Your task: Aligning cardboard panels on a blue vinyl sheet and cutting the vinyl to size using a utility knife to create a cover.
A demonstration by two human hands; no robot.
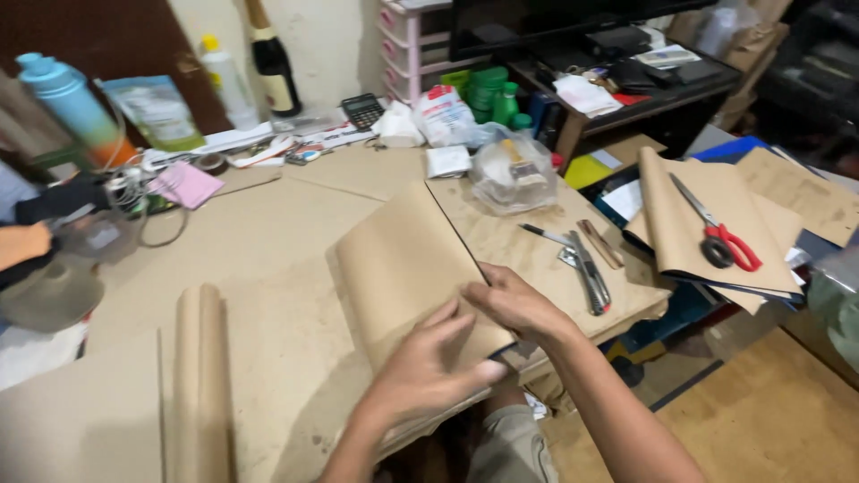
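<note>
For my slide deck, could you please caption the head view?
Both hands, left hand and right hand, press a brown-paper-covered book on a cluttered table, red-handled scissors nearby.

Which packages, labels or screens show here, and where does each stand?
Green pouch: far left, upright, flat, green and white.
White bag: back centre, crumpled, white with red print.
Calculator: back centre, dark, small grey display.
Screen: top, wide, black, unlit.
Wine bottle: back, dark with pale label.
</note>
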